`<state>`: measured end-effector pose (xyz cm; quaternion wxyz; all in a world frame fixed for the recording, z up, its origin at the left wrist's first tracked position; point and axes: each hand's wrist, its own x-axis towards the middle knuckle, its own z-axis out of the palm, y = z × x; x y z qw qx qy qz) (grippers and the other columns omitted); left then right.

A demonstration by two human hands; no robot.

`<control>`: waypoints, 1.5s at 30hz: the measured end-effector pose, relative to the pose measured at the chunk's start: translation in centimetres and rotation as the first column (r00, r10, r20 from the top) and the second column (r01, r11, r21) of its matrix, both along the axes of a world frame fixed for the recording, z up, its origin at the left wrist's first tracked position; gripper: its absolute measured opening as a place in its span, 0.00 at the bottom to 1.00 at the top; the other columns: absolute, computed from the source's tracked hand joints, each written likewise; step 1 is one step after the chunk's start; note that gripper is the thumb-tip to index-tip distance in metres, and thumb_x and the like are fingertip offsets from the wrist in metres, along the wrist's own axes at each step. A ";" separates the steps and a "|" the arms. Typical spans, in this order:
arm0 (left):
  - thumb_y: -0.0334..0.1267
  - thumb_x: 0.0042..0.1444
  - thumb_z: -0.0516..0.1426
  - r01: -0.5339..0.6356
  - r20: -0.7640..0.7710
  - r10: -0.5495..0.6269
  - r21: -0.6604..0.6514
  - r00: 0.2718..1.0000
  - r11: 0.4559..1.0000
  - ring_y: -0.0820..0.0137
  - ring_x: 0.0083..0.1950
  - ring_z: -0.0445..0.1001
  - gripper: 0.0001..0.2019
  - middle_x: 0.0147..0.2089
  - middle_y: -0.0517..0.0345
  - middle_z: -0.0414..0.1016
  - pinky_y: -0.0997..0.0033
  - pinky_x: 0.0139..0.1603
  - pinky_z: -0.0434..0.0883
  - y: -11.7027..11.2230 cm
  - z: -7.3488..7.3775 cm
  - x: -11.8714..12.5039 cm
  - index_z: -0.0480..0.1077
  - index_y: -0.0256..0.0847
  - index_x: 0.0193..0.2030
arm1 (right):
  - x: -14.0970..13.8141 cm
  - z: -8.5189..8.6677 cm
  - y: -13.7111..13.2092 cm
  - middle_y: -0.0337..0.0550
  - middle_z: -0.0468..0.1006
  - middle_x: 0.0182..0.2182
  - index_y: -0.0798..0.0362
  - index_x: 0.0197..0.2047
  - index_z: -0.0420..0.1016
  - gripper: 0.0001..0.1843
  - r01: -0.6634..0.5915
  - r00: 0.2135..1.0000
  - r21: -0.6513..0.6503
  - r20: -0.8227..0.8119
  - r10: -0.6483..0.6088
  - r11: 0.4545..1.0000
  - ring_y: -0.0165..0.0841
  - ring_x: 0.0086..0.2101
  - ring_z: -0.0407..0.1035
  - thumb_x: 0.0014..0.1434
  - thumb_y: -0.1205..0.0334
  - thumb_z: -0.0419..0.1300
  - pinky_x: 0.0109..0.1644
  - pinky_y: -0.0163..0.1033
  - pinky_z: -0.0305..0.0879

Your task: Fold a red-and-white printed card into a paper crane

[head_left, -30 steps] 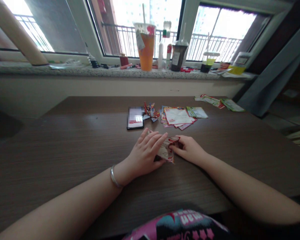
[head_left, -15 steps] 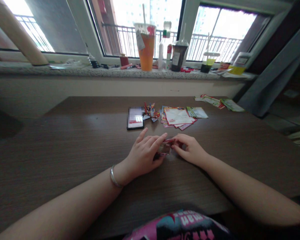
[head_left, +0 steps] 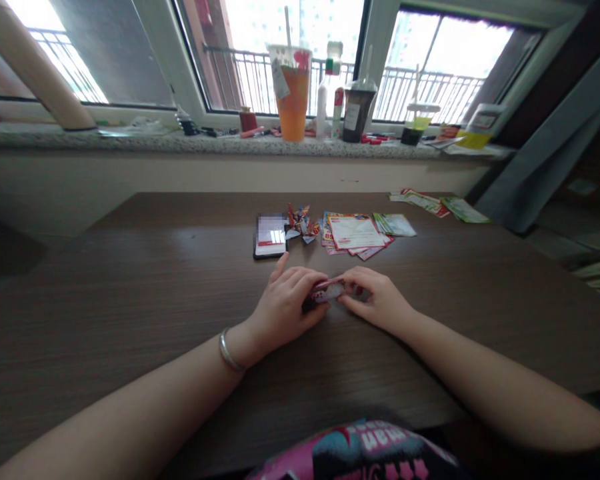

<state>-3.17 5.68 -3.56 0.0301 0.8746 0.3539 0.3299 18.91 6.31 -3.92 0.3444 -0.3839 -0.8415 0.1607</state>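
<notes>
A small folded piece of printed paper (head_left: 330, 292), reddish and white with a dark part on its left, is held just above the table between both hands. My left hand (head_left: 287, 303) is closed around its left side, thumb below and fingers over the top, with one finger lifted off. At the right end, the thumb and fingertips of my right hand (head_left: 375, 293) pinch it. The fingers cover much of the paper, so its full shape is hidden.
Beyond my left hand lies a phone (head_left: 270, 239), beside crumpled colourful paper scraps (head_left: 304, 225). Printed leaflets (head_left: 355, 233) are stacked to the right, with more leaflets (head_left: 427, 202) at the far right edge. Drink cups (head_left: 294, 93) and bottles line the windowsill (head_left: 145, 141).
The paper has turned and closed up between the hands: its brown face no longer shows and a whitish one does. The left fingers have curled in closer around it.
</notes>
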 end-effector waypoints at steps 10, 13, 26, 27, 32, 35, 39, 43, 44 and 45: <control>0.40 0.57 0.57 0.025 0.011 -0.025 0.003 1.000 1.000 0.65 0.49 0.73 0.09 0.45 0.58 0.77 0.43 0.70 0.41 0.1 0.0 0.0 0.68 0.44 0.44 | -0.1 0.1 -0.3 0.42 0.77 0.34 0.49 0.42 0.77 0.08 -0.020 0.999 0.051 0.029 0.018 0.999 0.31 0.36 0.71 0.58 0.62 0.60 0.40 0.37 0.67; 0.40 0.58 0.57 0.028 0.012 -0.028 0.002 1.000 1.000 0.66 0.49 0.73 0.08 0.45 0.58 0.77 0.44 0.70 0.41 0.1 0.0 0.0 0.69 0.44 0.43 | -0.2 0.2 -0.4 0.42 0.78 0.35 0.49 0.41 0.77 0.08 -0.007 0.999 0.070 0.035 0.005 0.998 0.31 0.36 0.71 0.59 0.64 0.59 0.41 0.36 0.67; 0.33 0.59 0.56 0.049 0.017 -0.049 -0.019 0.999 0.999 0.68 0.49 0.73 0.05 0.44 0.60 0.78 0.44 0.70 0.40 0.3 -0.1 0.1 0.70 0.44 0.42 | -0.4 0.1 -0.5 0.40 0.77 0.33 0.49 0.37 0.76 0.03 0.021 0.998 0.089 0.051 -0.025 0.996 0.31 0.36 0.71 0.57 0.64 0.61 0.41 0.36 0.66; 0.34 0.60 0.55 0.053 0.013 -0.053 -0.021 0.999 0.998 0.68 0.49 0.73 0.05 0.44 0.60 0.78 0.44 0.70 0.41 0.3 -0.1 0.1 0.70 0.44 0.42 | -0.4 0.2 -0.5 0.40 0.77 0.33 0.49 0.37 0.75 0.03 0.019 0.998 0.088 0.055 -0.024 0.996 0.31 0.36 0.71 0.57 0.64 0.61 0.41 0.36 0.66; 0.34 0.59 0.55 0.066 0.017 -0.065 -0.022 0.998 0.998 0.68 0.48 0.73 0.07 0.44 0.59 0.77 0.44 0.69 0.45 0.3 0.0 0.2 0.71 0.44 0.43 | -0.4 0.2 -0.6 0.39 0.75 0.33 0.50 0.34 0.74 0.02 0.037 0.996 0.077 0.077 -0.043 0.996 0.31 0.35 0.70 0.56 0.66 0.61 0.39 0.35 0.65; 0.35 0.58 0.56 0.070 0.050 -0.069 -0.019 0.996 0.997 0.67 0.49 0.73 0.10 0.45 0.57 0.77 0.45 0.68 0.49 0.1 0.0 0.1 0.69 0.44 0.46 | -0.4 0.1 -0.6 0.39 0.75 0.32 0.50 0.33 0.72 0.03 0.069 0.993 0.079 0.094 -0.076 0.995 0.31 0.35 0.69 0.55 0.67 0.60 0.38 0.35 0.64; 0.38 0.56 0.59 0.075 0.120 -0.077 0.024 0.990 0.997 0.65 0.50 0.73 0.13 0.47 0.54 0.76 0.47 0.67 0.53 0.0 0.1 0.0 0.67 0.43 0.48 | -0.4 0.1 -0.6 0.38 0.74 0.31 0.50 0.31 0.70 0.04 0.119 0.986 0.099 0.105 -0.129 0.988 0.31 0.34 0.69 0.54 0.68 0.60 0.37 0.34 0.63; 0.38 0.57 0.59 0.055 0.144 -0.066 0.075 0.987 0.996 0.66 0.49 0.73 0.09 0.46 0.55 0.76 0.50 0.64 0.59 0.2 0.2 0.0 0.69 0.43 0.45 | -0.4 0.0 -0.6 0.38 0.74 0.31 0.50 0.31 0.70 0.04 0.155 0.979 0.122 0.114 -0.169 0.980 0.31 0.34 0.69 0.54 0.68 0.60 0.37 0.34 0.62; 0.38 0.57 0.59 0.055 0.151 -0.066 0.078 0.986 0.995 0.66 0.48 0.73 0.09 0.45 0.55 0.77 0.52 0.61 0.62 0.2 0.2 0.0 0.70 0.43 0.44 | -0.4 0.0 -0.6 0.38 0.74 0.31 0.50 0.31 0.70 0.04 0.155 0.979 0.125 0.113 -0.169 0.980 0.31 0.34 0.69 0.54 0.68 0.60 0.37 0.34 0.62; 0.37 0.57 0.59 0.059 0.163 -0.070 0.074 0.984 0.996 0.67 0.47 0.73 0.08 0.45 0.55 0.77 0.54 0.58 0.65 0.3 0.1 0.0 0.70 0.43 0.44 | -0.4 0.0 -0.5 0.38 0.74 0.31 0.49 0.32 0.70 0.04 0.152 0.980 0.125 0.111 -0.166 0.980 0.31 0.34 0.69 0.54 0.68 0.60 0.37 0.34 0.62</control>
